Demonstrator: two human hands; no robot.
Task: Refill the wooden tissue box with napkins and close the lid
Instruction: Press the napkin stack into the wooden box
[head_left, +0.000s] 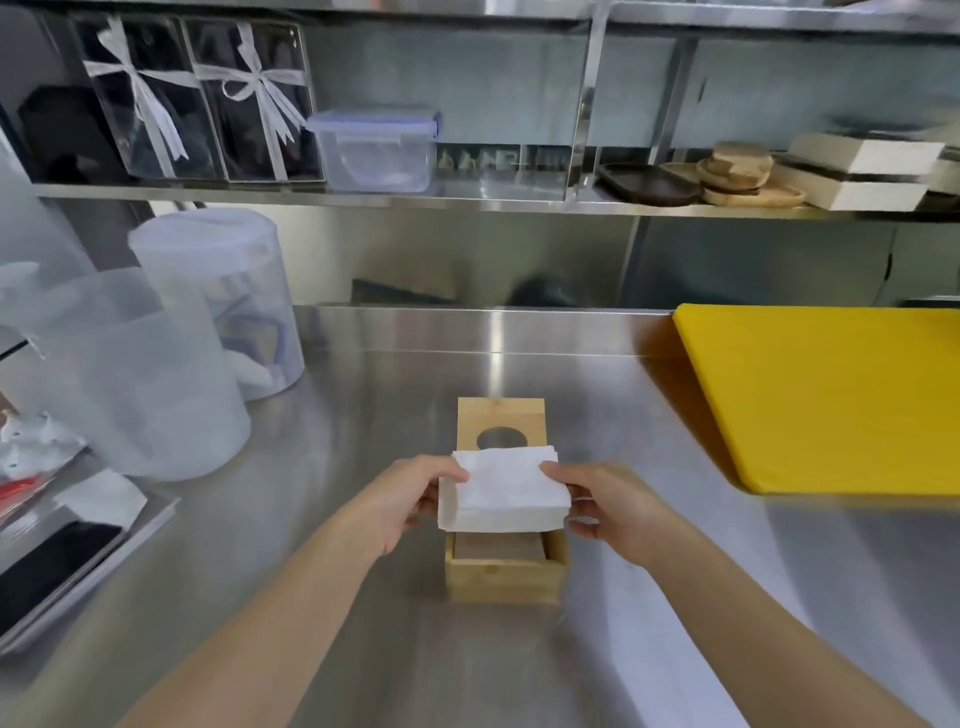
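Note:
A square wooden tissue box (501, 577) stands open on the steel counter, its inside showing bare wood. Its wooden lid (500, 421), with a round hole, lies flat on the counter just behind the box. A white stack of napkins (503, 491) hovers right above the box's opening. My left hand (410, 501) grips the stack's left edge and my right hand (605, 506) grips its right edge, thumbs on top. The stack hides most of the box's interior and the lid's near edge.
A yellow cutting board (831, 395) lies at the right. Frosted plastic containers (156, 374) stand at the left, with a tray of packets (67, 545) in front of them. A steel shelf (467, 200) above holds boxes and wooden plates.

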